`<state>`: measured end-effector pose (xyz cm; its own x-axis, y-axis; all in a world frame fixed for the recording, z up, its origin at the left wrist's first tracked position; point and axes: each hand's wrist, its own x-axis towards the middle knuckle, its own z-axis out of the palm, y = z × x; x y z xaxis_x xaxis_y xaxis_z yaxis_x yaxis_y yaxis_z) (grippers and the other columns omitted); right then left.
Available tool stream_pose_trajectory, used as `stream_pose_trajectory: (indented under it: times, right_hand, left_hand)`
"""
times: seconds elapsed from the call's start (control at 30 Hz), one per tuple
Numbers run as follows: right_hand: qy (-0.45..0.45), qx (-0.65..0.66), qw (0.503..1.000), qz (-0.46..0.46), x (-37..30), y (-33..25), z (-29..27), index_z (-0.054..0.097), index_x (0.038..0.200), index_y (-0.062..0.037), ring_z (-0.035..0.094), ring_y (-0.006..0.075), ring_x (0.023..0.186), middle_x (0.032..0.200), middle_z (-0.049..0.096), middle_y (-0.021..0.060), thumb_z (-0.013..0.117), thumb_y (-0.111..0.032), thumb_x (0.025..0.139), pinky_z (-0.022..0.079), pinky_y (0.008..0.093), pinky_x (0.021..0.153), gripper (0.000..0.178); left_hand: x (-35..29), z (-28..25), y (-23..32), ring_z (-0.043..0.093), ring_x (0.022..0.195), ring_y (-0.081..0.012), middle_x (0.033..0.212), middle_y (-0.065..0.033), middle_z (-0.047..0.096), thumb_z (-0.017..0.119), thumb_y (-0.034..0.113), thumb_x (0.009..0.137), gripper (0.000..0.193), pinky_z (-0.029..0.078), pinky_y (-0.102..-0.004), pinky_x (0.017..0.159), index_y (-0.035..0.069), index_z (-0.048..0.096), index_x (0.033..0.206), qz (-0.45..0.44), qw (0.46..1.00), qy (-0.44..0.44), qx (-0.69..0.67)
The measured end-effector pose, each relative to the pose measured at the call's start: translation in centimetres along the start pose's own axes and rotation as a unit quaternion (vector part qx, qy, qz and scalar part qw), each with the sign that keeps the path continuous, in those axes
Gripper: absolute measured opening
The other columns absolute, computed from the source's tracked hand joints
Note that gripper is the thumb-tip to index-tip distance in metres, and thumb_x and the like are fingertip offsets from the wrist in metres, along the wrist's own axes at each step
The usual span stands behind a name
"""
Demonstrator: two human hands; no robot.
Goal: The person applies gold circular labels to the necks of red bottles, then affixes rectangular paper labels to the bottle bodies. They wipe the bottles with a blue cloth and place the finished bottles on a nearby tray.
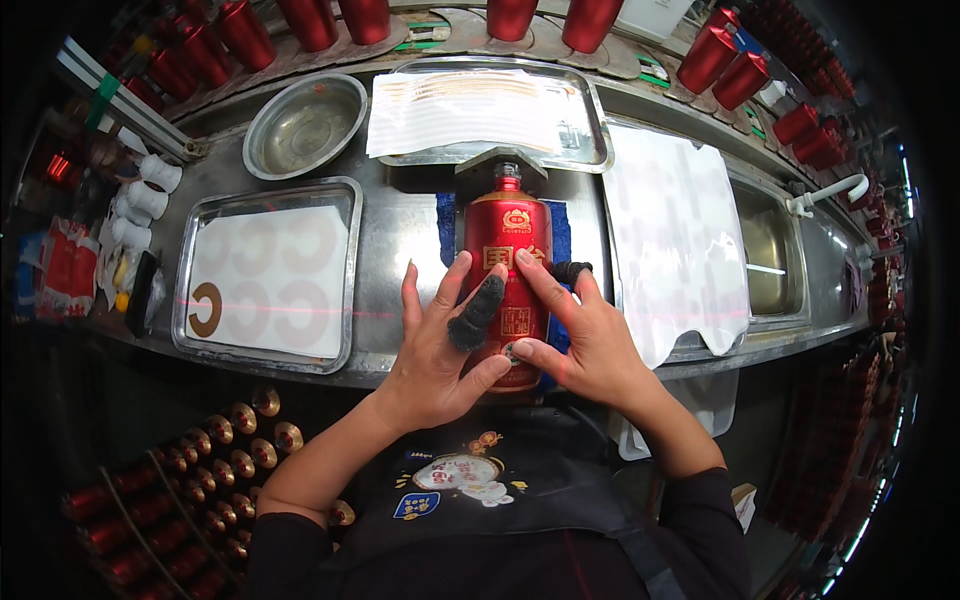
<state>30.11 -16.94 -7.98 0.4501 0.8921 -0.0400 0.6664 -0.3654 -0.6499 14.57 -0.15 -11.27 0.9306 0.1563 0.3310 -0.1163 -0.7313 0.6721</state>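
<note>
A glossy red bottle (507, 225) with gold lettering and a bare neck lies on its back in front of me, its neck pointing away into a notched dark metal rest (472, 170). Blue pads (561, 235) show on both sides of it. My left hand (428, 350) lies over its left side, index and middle fingertips on the gold characters, thumb near the lower end, a dark sleeve on one finger. From the right my right hand (595, 335) presses index finger and thumb on the bottle; another of its fingers wears a black sleeve. Both hands have their fingers spread.
At left, a metal tray (353, 270) holds a white sheet with one brown C-shaped label. Behind are a round metal bowl (254, 150) and a tray (603, 140) of label strips. A white sheet (680, 240) and sink (803, 280) stand right. Red bottles (245, 35) line the conveyor.
</note>
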Motion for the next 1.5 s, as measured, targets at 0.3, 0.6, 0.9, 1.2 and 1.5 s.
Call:
stream_pose_trajectory:
  times: [0.3,0.6,0.9,1.2,1.5]
  right_hand:
    - [-0.012,0.040,0.999,-0.001,-0.1,0.7,-0.1,0.031,0.158,-0.0218,0.057,0.0376,0.087,0.104,0.050,0.0202,0.074,-0.045,0.084,0.049,0.0427,0.078,0.089]
    - [0.001,0.140,0.990,-0.027,-0.1,2.0,0.8,0.028,0.159,-0.0251,0.055,0.0388,0.079,0.094,0.046,0.0188,0.068,-0.043,0.089,0.048,0.0429,0.075,0.083]
    - [0.040,0.059,0.995,-0.067,0.1,1.7,0.4,0.041,0.153,-0.0331,0.063,0.0415,0.091,0.107,0.054,0.0218,0.068,-0.048,0.088,0.052,0.0452,0.080,0.072]
    - [0.007,0.126,0.992,-0.024,0.1,2.3,0.4,0.038,0.155,-0.0306,0.058,0.0323,0.086,0.095,0.050,0.0161,0.062,-0.044,0.093,0.048,0.0401,0.082,0.068]
    - [-0.005,0.059,0.996,-0.063,-0.2,3.3,0.1,0.040,0.155,-0.0254,0.043,0.0211,0.075,0.089,0.048,0.0103,0.067,-0.052,0.089,0.039,0.0329,0.068,0.076]
  left_hand:
    - [0.4,-0.2,0.3,0.018,0.153,-0.0366,0.159,-0.0114,0.039,0.064,0.035,0.093,0.074,-0.002,-0.0719,0.112,0.014,0.032,0.156,0.007,1.000,-0.018,0.017]
    - [-0.3,1.0,-1.0,0.018,0.153,-0.0363,0.165,-0.0270,0.010,0.061,0.027,0.097,0.088,0.012,-0.0470,0.122,0.000,0.005,0.160,-0.068,0.970,0.014,-0.232]
    - [-0.4,0.5,-1.5,0.025,0.151,-0.0390,0.165,-0.0216,0.021,0.064,0.028,0.095,0.087,0.007,-0.0557,0.120,0.007,0.010,0.161,-0.020,0.988,0.011,-0.152]
    - [-0.3,0.5,-2.1,0.028,0.149,-0.0362,0.163,-0.0176,0.029,0.063,0.025,0.096,0.076,0.006,-0.0545,0.121,0.006,0.023,0.158,-0.013,0.985,0.041,-0.168]
    - [-0.2,0.4,-2.5,0.023,0.151,-0.0373,0.160,-0.0153,0.035,0.062,0.036,0.097,0.070,0.003,-0.0597,0.120,0.013,0.032,0.156,0.000,0.991,0.015,-0.136]
